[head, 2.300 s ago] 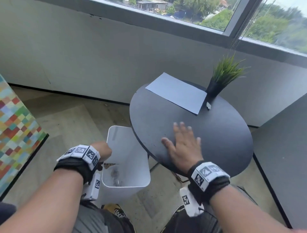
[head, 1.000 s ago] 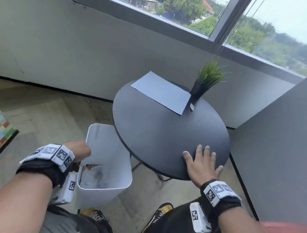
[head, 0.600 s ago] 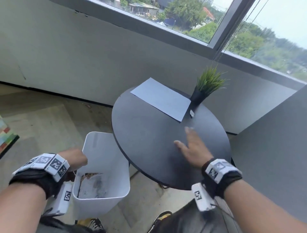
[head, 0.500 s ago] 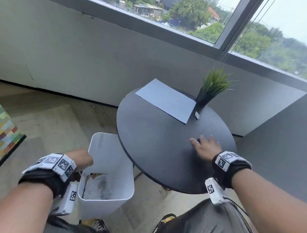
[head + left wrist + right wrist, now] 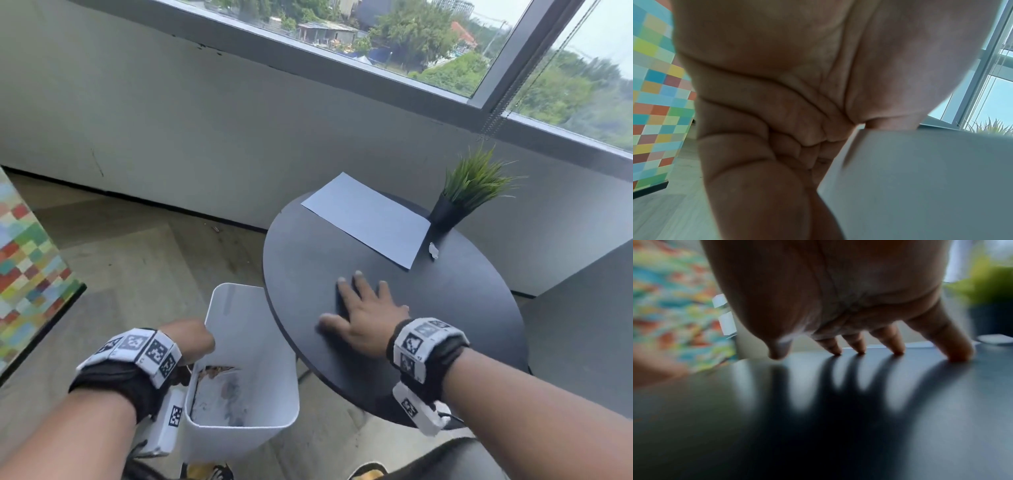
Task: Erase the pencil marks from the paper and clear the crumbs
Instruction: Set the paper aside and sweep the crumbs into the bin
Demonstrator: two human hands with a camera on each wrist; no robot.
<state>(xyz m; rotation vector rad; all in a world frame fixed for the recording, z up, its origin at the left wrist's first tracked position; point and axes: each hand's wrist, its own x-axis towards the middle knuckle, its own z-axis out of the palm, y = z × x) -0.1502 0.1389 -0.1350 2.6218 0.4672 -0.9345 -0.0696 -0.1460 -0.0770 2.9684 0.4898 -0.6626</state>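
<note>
Step in hand, as judged: crumb clearing. Sweep toward the table edge at about 8 o'clock, where the bin waits. Keep the palm low and the fingers close together so crumbs do not slip between; hold the bin rim against and just under the edge; make overlapping passes. No crumbs can be made out on the dark top in these views.

Right hand [image 5: 364, 317]: flat on the round black table [image 5: 472, 308], palm down, fingers [image 5: 898, 344] straight and slightly spread, tips touching the surface, thumb out toward 9 o'clock. It holds nothing.

Left hand [image 5: 186, 339]: curled over the near-left rim of the white bin [image 5: 239, 425], gripping its wall; the wrist view shows the fingers folded tight against the palm beside the white side.

Paper [image 5: 366, 219]: lies flat on the table's far side, at about 12 o'clock from the right hand, well apart from it. No marks are legible on it at this range.

Eraser [image 5: 434, 250]: a small white piece, probably this, just beside the paper's corner at 1 o'clock.

Potted plant [image 5: 474, 186]: stands at the table's far edge, at about 1 o'clock, near the paper.
</note>
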